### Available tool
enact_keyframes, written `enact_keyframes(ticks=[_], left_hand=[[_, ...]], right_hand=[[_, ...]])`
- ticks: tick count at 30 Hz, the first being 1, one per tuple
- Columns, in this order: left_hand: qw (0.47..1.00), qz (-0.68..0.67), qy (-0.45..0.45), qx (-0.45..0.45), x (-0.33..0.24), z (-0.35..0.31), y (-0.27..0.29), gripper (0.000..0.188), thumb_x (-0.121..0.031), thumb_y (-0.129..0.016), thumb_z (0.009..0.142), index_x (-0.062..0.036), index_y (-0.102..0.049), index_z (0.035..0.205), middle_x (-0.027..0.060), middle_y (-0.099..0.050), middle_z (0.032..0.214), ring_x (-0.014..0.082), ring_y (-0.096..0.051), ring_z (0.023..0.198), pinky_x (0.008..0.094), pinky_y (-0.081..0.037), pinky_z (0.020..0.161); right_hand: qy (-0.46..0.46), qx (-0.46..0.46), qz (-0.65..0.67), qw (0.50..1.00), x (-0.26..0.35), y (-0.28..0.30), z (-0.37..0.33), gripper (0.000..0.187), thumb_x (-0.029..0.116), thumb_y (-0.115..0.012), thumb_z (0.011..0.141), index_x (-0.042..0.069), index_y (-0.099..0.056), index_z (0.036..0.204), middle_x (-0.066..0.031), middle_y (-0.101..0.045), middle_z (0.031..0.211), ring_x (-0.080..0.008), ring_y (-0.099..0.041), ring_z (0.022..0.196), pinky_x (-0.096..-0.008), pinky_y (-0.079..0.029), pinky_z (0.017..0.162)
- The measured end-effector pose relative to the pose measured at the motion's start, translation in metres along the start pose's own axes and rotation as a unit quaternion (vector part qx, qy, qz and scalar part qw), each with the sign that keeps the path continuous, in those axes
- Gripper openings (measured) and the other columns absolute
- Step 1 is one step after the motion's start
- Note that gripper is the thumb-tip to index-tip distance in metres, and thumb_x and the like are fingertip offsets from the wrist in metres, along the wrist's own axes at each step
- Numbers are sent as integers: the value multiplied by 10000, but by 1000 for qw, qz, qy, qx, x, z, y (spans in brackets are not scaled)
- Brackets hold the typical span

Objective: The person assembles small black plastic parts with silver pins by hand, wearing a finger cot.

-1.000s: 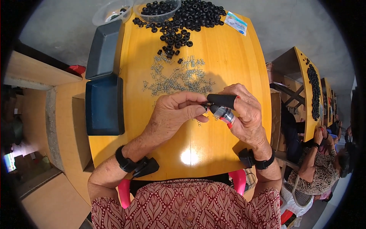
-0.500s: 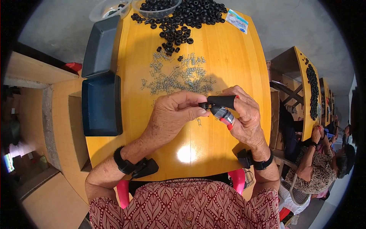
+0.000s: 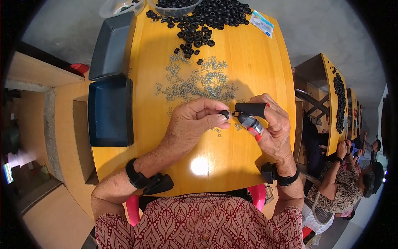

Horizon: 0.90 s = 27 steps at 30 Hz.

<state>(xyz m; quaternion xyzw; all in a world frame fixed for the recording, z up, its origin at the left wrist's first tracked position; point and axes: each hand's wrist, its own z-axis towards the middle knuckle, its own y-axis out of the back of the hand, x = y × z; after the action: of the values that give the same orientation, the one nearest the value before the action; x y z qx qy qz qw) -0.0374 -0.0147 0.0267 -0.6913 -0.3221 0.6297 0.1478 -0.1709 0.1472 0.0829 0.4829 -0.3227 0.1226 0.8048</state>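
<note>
My left hand (image 3: 194,119) is closed, with a small black rounded plastic piece (image 3: 224,113) pinched between thumb and forefinger. Facing it across a narrow gap is my right hand (image 3: 271,124). Its forefinger and thumb carry black covers (image 3: 251,109) with red edges, and clear wrapping shows round the thumb's. The covered tips come together on a tiny dark bit too small to name. Beneath and beyond both hands, many small metal springs (image 3: 199,85) lie scattered on the yellow table (image 3: 166,128).
Black pieces with holes (image 3: 224,14) are heaped at the far edge, beside a clear bowl (image 3: 176,10) and a plastic packet (image 3: 262,25). A grey tray (image 3: 111,47) and a dark blue tray (image 3: 110,114) stand along the left. Another person (image 3: 344,178) works at a table on the right.
The two hands were touching at the fingertips. My right hand has drawn back to the right, and a gap now shows beside the black piece in my left hand.
</note>
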Motion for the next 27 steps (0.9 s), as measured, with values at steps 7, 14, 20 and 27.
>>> enact_keyframes(ticks=[7,14,20,27], left_hand=[[1000,-21,9,4,5,-2,2,219,-25,-629,890,5,-612,1107,110,-659,1030,194,-664,934,295,-536,868],[999,-35,24,10,5,1,1,208,-13,-596,907,36,-580,1109,111,-641,1038,187,-644,970,303,-524,901],[999,-36,21,13,8,-1,0,227,-68,-612,913,-2,-577,1127,120,-661,1051,215,-656,981,318,-509,916],[999,0,-7,43,9,0,0,215,-48,-579,925,6,-557,1133,93,-641,1053,192,-636,1005,300,-499,915]], right_hand=[[18,9,10,1000,-1,-10,-2,263,51,-762,689,24,-675,936,-111,-590,769,-271,-550,714,-348,-448,632],[-39,5,4,999,1,-1,-4,229,66,-734,731,3,-686,946,-127,-657,884,-255,-632,827,-318,-493,751],[-16,11,2,1000,5,-3,-4,237,86,-742,732,5,-687,947,-126,-657,883,-251,-633,830,-321,-495,751],[-12,7,4,1000,3,-5,-5,246,102,-746,736,8,-690,956,-120,-652,874,-243,-627,816,-315,-492,730]])
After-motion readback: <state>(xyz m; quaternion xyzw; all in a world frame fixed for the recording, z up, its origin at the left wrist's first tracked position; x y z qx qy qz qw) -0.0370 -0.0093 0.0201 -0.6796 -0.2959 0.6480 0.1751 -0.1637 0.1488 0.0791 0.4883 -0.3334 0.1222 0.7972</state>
